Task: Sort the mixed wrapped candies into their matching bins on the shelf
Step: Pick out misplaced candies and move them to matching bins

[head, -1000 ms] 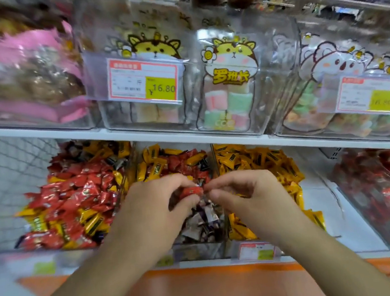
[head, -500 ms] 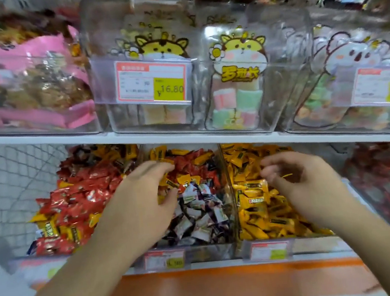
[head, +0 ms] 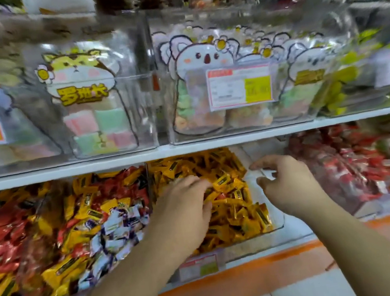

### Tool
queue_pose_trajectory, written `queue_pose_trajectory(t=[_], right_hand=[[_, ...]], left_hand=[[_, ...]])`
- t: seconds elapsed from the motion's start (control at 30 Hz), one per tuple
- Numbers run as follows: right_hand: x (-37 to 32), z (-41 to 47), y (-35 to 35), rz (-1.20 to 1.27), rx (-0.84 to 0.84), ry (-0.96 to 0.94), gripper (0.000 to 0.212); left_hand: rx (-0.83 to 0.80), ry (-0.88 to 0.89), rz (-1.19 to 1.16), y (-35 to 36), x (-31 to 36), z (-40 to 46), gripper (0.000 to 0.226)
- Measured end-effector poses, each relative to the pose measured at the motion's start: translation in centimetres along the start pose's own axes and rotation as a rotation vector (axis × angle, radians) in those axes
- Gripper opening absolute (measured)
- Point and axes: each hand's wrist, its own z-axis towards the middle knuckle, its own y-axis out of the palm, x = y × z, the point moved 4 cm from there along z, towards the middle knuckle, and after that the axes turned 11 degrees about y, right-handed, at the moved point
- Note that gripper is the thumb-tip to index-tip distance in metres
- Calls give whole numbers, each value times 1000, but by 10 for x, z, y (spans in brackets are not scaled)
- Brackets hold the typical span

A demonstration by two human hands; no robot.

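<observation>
Now the left hand (head: 184, 207) has moved onto the yellow candies (head: 232, 207), fingers relaxed, while the right hand (head: 286, 182) hovers loosely curled, empty.

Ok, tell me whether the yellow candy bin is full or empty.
Nearly full: yellow candies heap against the clear bin's wall.

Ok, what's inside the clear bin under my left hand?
The bin holds a heap of yellow candies. The left hand rests on the heap and hides the candies beneath it; deeper layers are buried.
</observation>
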Motion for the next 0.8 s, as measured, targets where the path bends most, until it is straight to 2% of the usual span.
queue_pose_trajectory(t=[0.1,0.3,0.4,0.53,0.63,0.8], right_hand=[[6,6,2,63,-5,28,25],[11,11,3,104,-8,56,25],[12,9,0,134,-10,41,23],[14,9,-2,152,-37,39,25],[16,10,1,145,-57,40,31],[14,6,-3,161,-27,35,24]], left_hand=[[-57,-52,-102,29,10,41,36],[-115,-88,-92,80,11,87,44],[-136,-125,-92,93,8,94,33],[-57,-104,-81,89,10,95,14],[8,-89,-160,80,11,89,19],[120,-114,-361,63,13,75,16]])
